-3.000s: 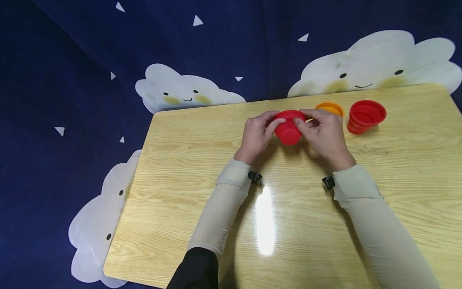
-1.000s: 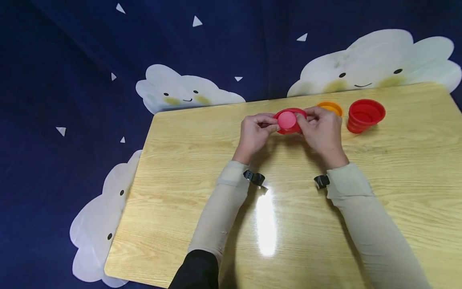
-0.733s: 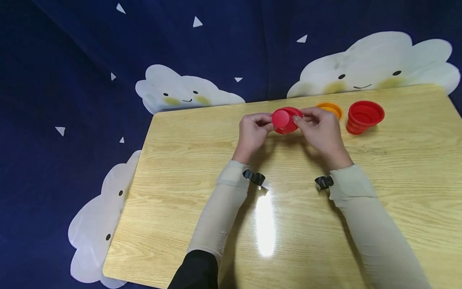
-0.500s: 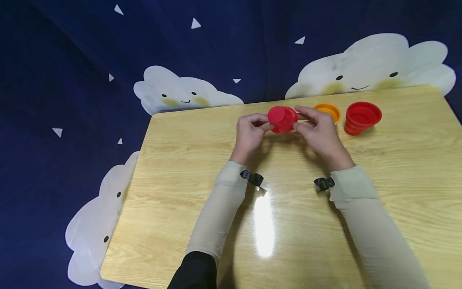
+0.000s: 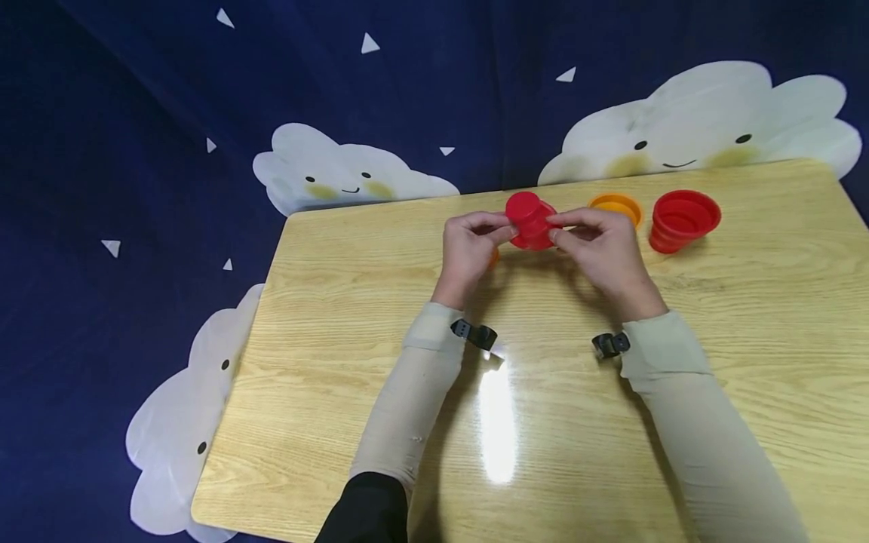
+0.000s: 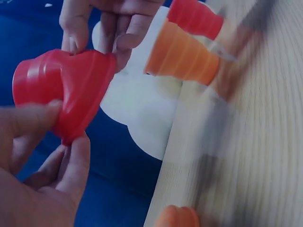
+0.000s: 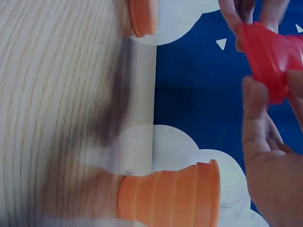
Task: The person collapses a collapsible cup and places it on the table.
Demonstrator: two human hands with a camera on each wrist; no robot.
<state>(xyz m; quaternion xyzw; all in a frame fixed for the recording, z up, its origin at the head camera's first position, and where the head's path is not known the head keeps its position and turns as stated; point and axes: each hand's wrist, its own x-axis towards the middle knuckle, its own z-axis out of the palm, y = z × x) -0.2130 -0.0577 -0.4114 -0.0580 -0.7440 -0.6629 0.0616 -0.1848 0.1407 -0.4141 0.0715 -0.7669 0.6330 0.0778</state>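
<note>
Both hands hold a red collapsible cup [image 5: 528, 217] over the far part of the table. My left hand [image 5: 467, 253] pinches its left side, and my right hand [image 5: 606, 256] pinches the right side between thumb and fingers. In the left wrist view the cup [image 6: 71, 90] is partly folded, its ribbed wall buckled near the wide rim. Its round base tips up and to the left in the head view. A flat orange piece [image 5: 495, 258], mostly hidden behind my left hand, shows as a low ribbed ring [image 7: 143, 18] in the right wrist view.
An expanded orange cup [image 6: 182, 52] stands upright at the back of the wooden table [image 5: 326, 339], just beyond my right hand. To its right is another expanded red cup [image 5: 686, 219]. A dark blue cloth with clouds [image 5: 366, 170] hangs behind the table edge.
The held cup has shifted slightly left, and its base has turned from facing down toward me to pointing up and left. The fingers have changed their grip; the standing cups have stayed put.
</note>
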